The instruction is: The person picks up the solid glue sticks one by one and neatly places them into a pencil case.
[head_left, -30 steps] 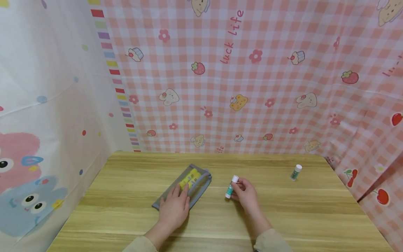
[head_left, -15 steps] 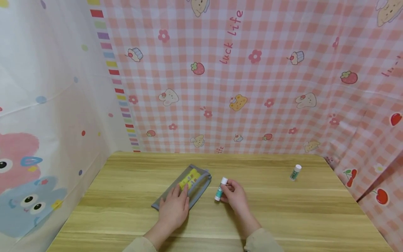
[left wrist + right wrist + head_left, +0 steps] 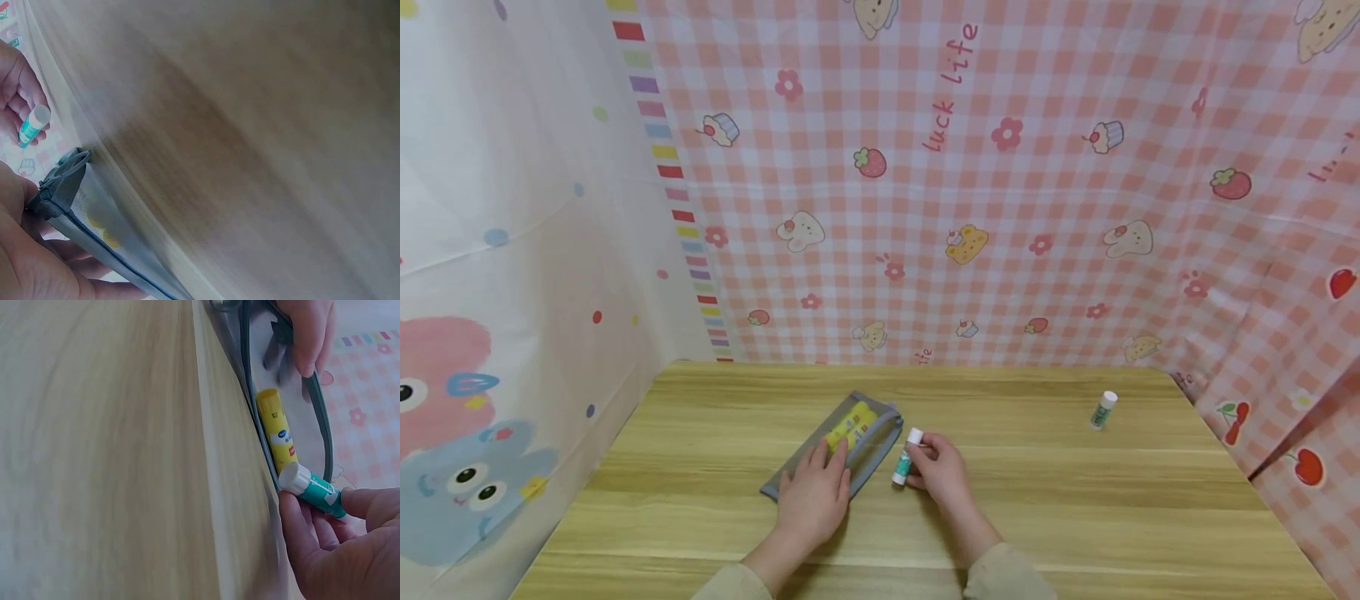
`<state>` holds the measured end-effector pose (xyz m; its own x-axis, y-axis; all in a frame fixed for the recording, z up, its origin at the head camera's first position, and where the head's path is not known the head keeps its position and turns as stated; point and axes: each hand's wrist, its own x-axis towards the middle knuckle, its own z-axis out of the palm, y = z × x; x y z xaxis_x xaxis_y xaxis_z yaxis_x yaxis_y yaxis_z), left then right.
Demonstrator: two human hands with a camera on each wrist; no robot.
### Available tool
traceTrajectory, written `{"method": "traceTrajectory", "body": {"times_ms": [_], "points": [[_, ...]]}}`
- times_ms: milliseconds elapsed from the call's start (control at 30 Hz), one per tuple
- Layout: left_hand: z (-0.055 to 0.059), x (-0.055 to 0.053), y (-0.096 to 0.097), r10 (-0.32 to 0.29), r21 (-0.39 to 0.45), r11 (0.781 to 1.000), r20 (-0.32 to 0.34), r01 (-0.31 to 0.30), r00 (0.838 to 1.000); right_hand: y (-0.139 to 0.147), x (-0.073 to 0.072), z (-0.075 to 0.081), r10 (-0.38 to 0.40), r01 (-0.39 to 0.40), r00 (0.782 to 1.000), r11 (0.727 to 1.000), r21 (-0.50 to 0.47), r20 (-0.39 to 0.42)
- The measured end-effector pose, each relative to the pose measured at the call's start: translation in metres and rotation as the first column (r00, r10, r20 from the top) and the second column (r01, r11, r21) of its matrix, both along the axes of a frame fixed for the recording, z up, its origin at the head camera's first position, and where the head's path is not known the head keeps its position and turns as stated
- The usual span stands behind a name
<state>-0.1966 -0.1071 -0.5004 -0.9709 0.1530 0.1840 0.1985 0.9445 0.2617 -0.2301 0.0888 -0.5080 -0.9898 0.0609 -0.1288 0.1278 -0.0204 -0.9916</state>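
A grey mesh zip pouch (image 3: pixel 801 462) lies slanted on the table with its mouth spread apart. Yellow glue sticks (image 3: pixel 852 425) show inside it; one yellow glue stick (image 3: pixel 277 428) is plain in the right wrist view. My left hand (image 3: pixel 815 496) holds the pouch near its mouth, fingers over the mesh. In the left wrist view the pouch edge (image 3: pixel 94 234) runs between thumb and fingers. My right hand (image 3: pixel 943 472) pinches a green glue stick with a white cap (image 3: pixel 906 458), tilted, just right of the pouch mouth.
Another white-capped green glue stick (image 3: pixel 1103 410) stands at the right rear of the wooden table (image 3: pixel 1037 517). A pink checked cloth (image 3: pixel 925 192) hangs behind the table, and a white printed cloth (image 3: pixel 535 233) hangs at the left.
My right hand has carried the green glue stick leftward, closer to the pouch mouth. The left hand and pouch have stayed in place.
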Motion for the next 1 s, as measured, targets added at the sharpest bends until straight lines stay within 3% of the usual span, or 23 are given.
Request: {"method": "traceTrajectory", "body": {"times_ms": [1000], "points": [[0.0, -0.002, 0.0, -0.001, 0.014, 1.0, 0.007, 0.001, 1.0, -0.035, -0.01, 0.001, -0.01, 0.019, 0.995, 0.995, -0.096, 0.095]]}}
